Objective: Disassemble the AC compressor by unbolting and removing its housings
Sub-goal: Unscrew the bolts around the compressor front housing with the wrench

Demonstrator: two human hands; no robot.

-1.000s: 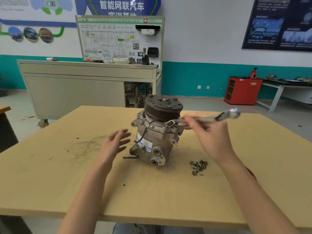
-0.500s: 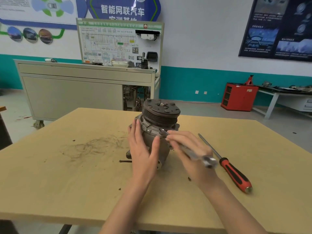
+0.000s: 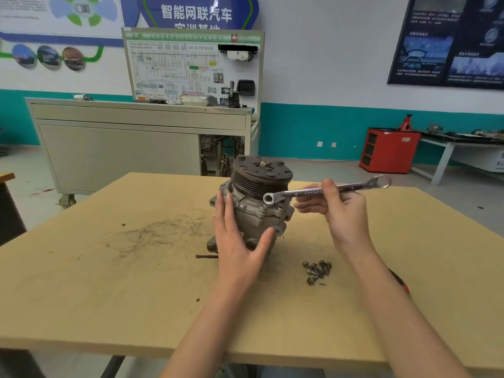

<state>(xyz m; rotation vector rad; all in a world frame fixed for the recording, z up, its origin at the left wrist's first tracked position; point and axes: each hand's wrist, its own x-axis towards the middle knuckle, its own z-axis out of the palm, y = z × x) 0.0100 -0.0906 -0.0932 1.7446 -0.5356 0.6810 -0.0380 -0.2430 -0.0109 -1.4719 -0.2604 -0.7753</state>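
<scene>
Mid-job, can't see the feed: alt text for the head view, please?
A right hand holds a silver combination wrench with its ring end by the top flange of a grey metal AC compressor standing pulley-up on a tan wooden table. The left hand braces the compressor's side with straight fingers. Loose dark bolts lie nearby.

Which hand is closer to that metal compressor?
Left. The left hand rests flat against the side of the compressor; the right hand is off to its right, holding a wrench.

Bare tabletop (image 3: pixel 109 282) fills the left and lower frame; the compressor (image 3: pixel 256 211), loose bolts (image 3: pixel 316 270) block centre-right.
</scene>
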